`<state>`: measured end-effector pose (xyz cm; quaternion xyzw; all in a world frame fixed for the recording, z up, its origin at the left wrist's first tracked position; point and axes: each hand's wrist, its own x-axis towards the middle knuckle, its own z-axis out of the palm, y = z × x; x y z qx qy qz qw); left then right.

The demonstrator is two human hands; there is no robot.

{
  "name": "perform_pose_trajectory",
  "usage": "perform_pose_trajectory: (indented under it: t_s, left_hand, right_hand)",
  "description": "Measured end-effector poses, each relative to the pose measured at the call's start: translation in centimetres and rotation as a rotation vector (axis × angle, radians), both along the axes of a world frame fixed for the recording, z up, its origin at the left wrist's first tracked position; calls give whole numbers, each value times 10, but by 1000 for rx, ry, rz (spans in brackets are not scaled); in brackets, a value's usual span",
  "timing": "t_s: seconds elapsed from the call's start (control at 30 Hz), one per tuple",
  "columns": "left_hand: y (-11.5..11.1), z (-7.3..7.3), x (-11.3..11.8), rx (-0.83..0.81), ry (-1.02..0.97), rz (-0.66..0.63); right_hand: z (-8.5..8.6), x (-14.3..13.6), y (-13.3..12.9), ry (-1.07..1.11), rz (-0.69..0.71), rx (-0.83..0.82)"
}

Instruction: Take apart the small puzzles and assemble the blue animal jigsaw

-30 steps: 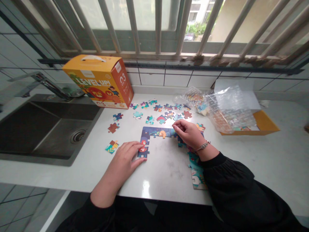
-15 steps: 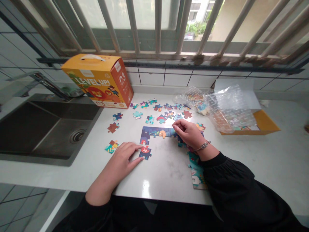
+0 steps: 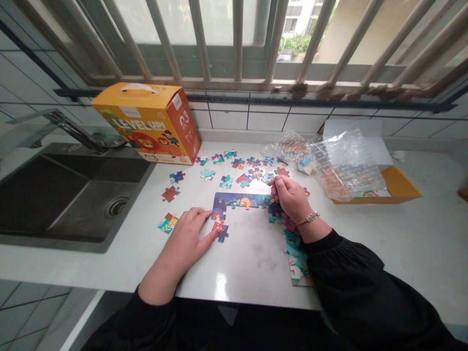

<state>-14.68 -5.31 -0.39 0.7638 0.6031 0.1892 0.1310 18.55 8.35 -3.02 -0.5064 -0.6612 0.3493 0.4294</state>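
Joined puzzle pieces form a dark blue strip [image 3: 244, 200] across the counter, turning down at its left end. Its right part runs down as a teal edge [image 3: 297, 256], partly hidden by my right sleeve. My left hand [image 3: 190, 231] lies with fingers apart, its thumb on a red and blue piece [image 3: 221, 231] below the left end of the strip. My right hand [image 3: 290, 197] is closed above the strip's right corner; anything between its fingertips is too small to make out. Loose pieces [image 3: 243, 180] lie beyond the strip, and several more sit left of it, including a brown one [image 3: 170, 193].
An orange box [image 3: 146, 122] stands at the back left beside a dark sink [image 3: 73, 195] with a faucet [image 3: 60, 122]. At the back right, bubble wrap [image 3: 347, 161] lies over an open yellow box [image 3: 402, 185]. Window bars [image 3: 237, 44] rise behind the counter.
My right hand has shifted slightly right along the strip, uncovering more of its corner. My left thumb now covers more of the red and blue piece, and its fingers have moved slightly back.
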Motion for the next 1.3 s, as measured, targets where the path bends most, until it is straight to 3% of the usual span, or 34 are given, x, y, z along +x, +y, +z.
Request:
perform_pose_trajectory:
  t_s: [0.47, 0.83, 1.0, 1.3]
  left_hand:
    - [-1, 1, 0, -22, 5, -3]
    - [0, 1, 1, -12, -13, -4]
    - [-5, 6, -3, 4, -68, -58]
    - [-3, 13, -7, -113, -91, -169]
  right_hand:
    - [-3, -1, 0, 46, 64, -23]
    - [-2, 1, -1, -80, 124, -10]
    - [1, 0, -2, -84, 112, -9]
    - [4, -1, -4, -99, 101, 10]
